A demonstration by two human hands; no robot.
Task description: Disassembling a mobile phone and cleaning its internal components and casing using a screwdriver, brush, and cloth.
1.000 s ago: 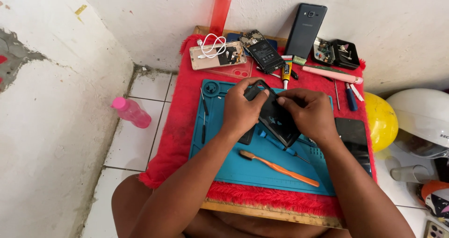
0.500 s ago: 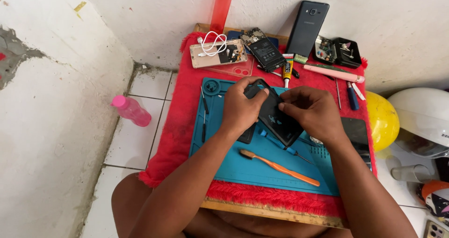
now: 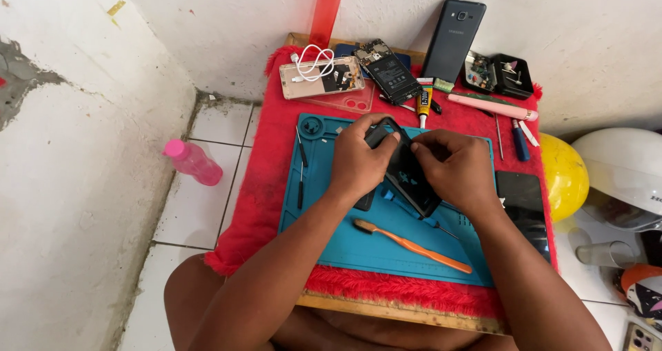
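Both hands clenched on the dark phone [image 3: 408, 175] at frame centre above the blue mat [image 3: 331, 227]: left hand [image 3: 360, 159] bracing its upper edge, right hand [image 3: 452, 172] pinching the other side; best kept low, pressure even, no twisting.

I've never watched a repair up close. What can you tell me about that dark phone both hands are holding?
The dark phone is a slim black slab, glossy like plastic or glass, tilted over the blue work mat rather than lying flat. The left hand grips its upper left edge; the right hand pinches its right side. Its lower corner pokes out beneath the hands. Whether it is opened cannot be told.
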